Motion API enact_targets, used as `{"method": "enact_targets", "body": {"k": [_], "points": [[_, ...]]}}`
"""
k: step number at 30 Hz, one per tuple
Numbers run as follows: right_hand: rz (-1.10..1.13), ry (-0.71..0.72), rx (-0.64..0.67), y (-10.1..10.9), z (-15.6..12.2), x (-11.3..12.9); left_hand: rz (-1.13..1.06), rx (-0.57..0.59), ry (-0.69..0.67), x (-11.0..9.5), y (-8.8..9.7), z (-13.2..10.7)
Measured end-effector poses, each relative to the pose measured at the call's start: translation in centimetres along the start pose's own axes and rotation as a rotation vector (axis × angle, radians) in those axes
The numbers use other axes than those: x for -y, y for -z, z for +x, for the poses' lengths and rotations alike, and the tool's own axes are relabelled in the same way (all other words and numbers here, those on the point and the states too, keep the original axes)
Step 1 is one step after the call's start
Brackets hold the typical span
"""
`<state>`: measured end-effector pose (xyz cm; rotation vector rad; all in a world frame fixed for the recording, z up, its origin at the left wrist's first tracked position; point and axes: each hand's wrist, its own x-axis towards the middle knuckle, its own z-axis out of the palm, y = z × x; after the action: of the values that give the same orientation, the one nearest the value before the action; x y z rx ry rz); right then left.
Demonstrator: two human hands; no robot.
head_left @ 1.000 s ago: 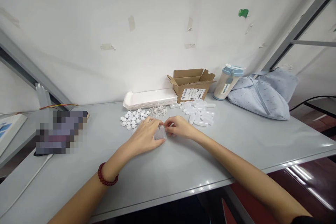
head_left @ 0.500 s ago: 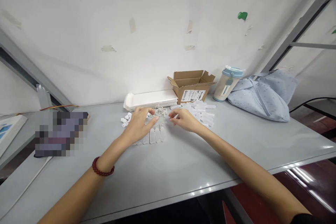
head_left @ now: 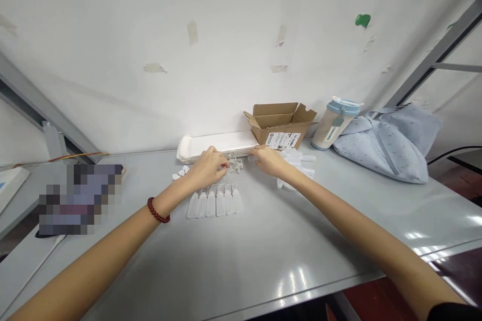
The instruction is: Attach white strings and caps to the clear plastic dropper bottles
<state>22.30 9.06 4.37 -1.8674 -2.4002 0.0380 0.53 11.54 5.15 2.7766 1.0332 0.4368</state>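
My left hand (head_left: 209,168) is at the pile of thin whitish cords (head_left: 235,164), its fingers curled in at the pile's left side. What its fingertips grip is hidden. My right hand (head_left: 270,161) is bent over the left end of a heap of translucent plastic sleeves (head_left: 301,163), fingers close together; whatever is in them cannot be made out. Nearer to me, several translucent sleeves with cord loops (head_left: 211,204) lie side by side in a row. Small white pieces (head_left: 181,173) lie left of my left hand, partly covered by it.
Behind my hands lies a white flat stack (head_left: 218,143), beside an open cardboard box (head_left: 282,128). A tumbler (head_left: 335,123) and a pale blue cloth bag (head_left: 384,148) stand at the right. A blurred-out object (head_left: 83,200) with a cable lies at the left.
My left hand has closed its spread fingers and sits at the cords. My right hand has moved forward to the plastic heap. The row of sleeves is now uncovered; the view has shifted slightly.
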Motion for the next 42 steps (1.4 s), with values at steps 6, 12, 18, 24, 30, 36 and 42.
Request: {"method": "enact_targets", "body": {"k": [6,12,18,24,30,36,42], "points": [[-0.097,0.006,0.011,-0.5,-0.3,-0.1,0.085,-0.008,-0.005,-0.8,-1.3,0.7],[-0.13,0.011,-0.008,-1.2,0.0,-0.2,0.149,-0.008,0.003,-1.6,-2.7,1.9],[-0.069,0.006,-0.101,-0.4,-1.1,-0.1,0.019,-0.081,0.075,-1.6,-2.3,1.9],[0.308,0.057,-0.403,-0.3,-3.5,0.5,-0.18,-0.264,0.224,-1.3,-0.8,1.7],[1.083,-0.169,-0.39,0.1,-4.9,2.2,-0.415,-0.355,0.294,-2.5,0.3,-0.3],[1.786,-0.27,-0.284,-0.1,-5.7,3.3,-0.62,-0.418,0.379,-4.5,-0.8,-4.3],[1.862,-0.334,-0.235,-0.1,-6.6,3.8,-0.589,-0.452,0.413,-5.2,-1.1,-6.5]]}}
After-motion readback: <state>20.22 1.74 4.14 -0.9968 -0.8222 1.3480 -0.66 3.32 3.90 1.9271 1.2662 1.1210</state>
